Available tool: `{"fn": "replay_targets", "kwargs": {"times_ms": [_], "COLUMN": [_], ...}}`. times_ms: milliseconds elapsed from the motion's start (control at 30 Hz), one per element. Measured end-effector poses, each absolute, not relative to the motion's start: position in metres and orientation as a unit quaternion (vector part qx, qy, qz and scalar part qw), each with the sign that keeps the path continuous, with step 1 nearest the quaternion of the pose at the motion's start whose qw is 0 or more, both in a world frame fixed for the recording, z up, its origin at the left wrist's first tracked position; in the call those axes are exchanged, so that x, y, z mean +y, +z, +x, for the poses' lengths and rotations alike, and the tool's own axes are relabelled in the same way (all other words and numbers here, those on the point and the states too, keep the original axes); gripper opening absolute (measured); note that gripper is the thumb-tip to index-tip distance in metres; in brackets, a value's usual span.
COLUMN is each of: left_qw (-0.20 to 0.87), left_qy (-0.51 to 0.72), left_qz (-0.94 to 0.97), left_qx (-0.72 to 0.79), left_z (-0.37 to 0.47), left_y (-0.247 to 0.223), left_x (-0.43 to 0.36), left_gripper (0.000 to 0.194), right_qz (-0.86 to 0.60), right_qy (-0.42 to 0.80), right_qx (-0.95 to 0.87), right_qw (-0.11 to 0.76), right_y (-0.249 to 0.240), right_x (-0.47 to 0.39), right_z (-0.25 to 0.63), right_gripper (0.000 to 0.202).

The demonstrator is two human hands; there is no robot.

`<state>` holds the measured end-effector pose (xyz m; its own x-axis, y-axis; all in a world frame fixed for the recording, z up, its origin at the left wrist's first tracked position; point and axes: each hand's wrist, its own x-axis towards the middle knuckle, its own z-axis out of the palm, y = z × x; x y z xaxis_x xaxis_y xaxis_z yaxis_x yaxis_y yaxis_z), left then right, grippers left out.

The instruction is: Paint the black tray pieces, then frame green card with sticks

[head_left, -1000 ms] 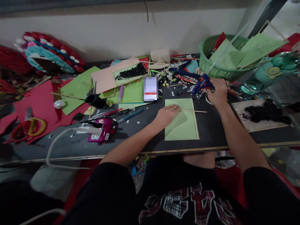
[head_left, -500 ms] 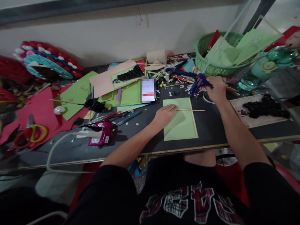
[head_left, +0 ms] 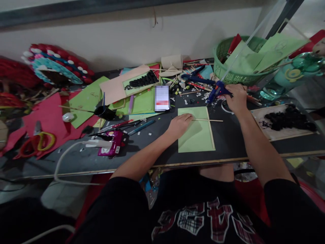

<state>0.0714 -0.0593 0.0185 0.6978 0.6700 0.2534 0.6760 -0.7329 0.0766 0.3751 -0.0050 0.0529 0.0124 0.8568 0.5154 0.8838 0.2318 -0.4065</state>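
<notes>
A light green card (head_left: 196, 134) lies flat on the dark table in front of me, with a thin wooden stick along its right edge. My left hand (head_left: 179, 124) rests on the card's upper left and pinches the end of another thin stick (head_left: 210, 120) that lies across the card. My right hand (head_left: 236, 97) is beyond the card's upper right corner, closed on a blue hot glue gun (head_left: 216, 90) whose nozzle points down-left at the table.
A green basket (head_left: 228, 73) with paper sheets stands behind the gun. A tray of black pieces (head_left: 286, 121) lies to the right. Left of the card are pens, a pink glue gun (head_left: 111, 143), a black cup (head_left: 103, 111), scissors (head_left: 35, 142) and red and green paper.
Hardly anything has moved. My view shifted a little. Both hands keep their places, the right one still on the glue gun near the basket.
</notes>
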Motion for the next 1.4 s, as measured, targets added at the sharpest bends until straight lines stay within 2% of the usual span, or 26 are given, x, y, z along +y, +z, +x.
{"fn": "replay_targets", "kwargs": {"times_ms": [167, 300, 400, 500, 600, 733, 833, 933, 1067, 1267, 1400], "left_qw": [0.010, 0.027, 0.054, 0.006, -0.032, -0.058, -0.086, -0.114, -0.113, -0.177, -0.197], "left_qy": [-0.152, -0.228, -0.254, -0.157, -0.079, -0.089, -0.091, -0.121, -0.152, -0.121, -0.120], "left_qz": [-0.910, -0.818, -0.697, -0.639, -0.632, -0.591, -0.582, -0.567, -0.542, -0.558, -0.559], "left_qx": [-0.385, -0.527, -0.668, -0.753, -0.770, -0.800, -0.803, -0.807, -0.819, -0.802, -0.797], "left_z": [0.070, 0.053, 0.041, 0.041, 0.049, 0.050, 0.041, 0.032, 0.025, 0.018, 0.015], "left_y": [0.027, 0.053, 0.068, 0.073, 0.072, 0.071, 0.070, 0.067, 0.066, 0.074, 0.077], "left_x": [-0.064, -0.034, 0.012, 0.049, 0.063, 0.066, 0.072, 0.078, 0.081, 0.094, 0.104], "left_gripper": [0.033, 0.040, 0.065, 0.079, 0.076, 0.081, 0.078, 0.089, 0.105, 0.094, 0.099], "right_qz": [-0.615, -0.619, -0.622, -0.626, -0.619, -0.616, -0.611, -0.602, -0.579, -0.577, -0.573], "right_qy": [-0.017, -0.017, -0.046, -0.084, -0.106, -0.127, -0.146, -0.173, -0.206, -0.218, -0.204], "right_qx": [-0.702, -0.698, -0.688, -0.657, -0.643, -0.643, -0.645, -0.645, -0.646, -0.651, -0.663], "right_qw": [0.360, 0.358, 0.372, 0.412, 0.437, 0.437, 0.436, 0.438, 0.453, 0.442, 0.436], "right_y": [0.053, 0.052, 0.050, 0.046, 0.039, 0.032, 0.029, 0.028, 0.029, 0.032, 0.031], "right_x": [-0.005, -0.004, -0.004, -0.002, 0.001, 0.003, 0.003, 0.002, -0.002, -0.004, -0.005], "right_z": [0.376, 0.376, 0.375, 0.375, 0.378, 0.380, 0.378, 0.376, 0.375, 0.375, 0.371], "right_gripper": [0.033, 0.034, 0.037, 0.038, 0.040, 0.050, 0.046, 0.040, 0.041, 0.040, 0.038]}}
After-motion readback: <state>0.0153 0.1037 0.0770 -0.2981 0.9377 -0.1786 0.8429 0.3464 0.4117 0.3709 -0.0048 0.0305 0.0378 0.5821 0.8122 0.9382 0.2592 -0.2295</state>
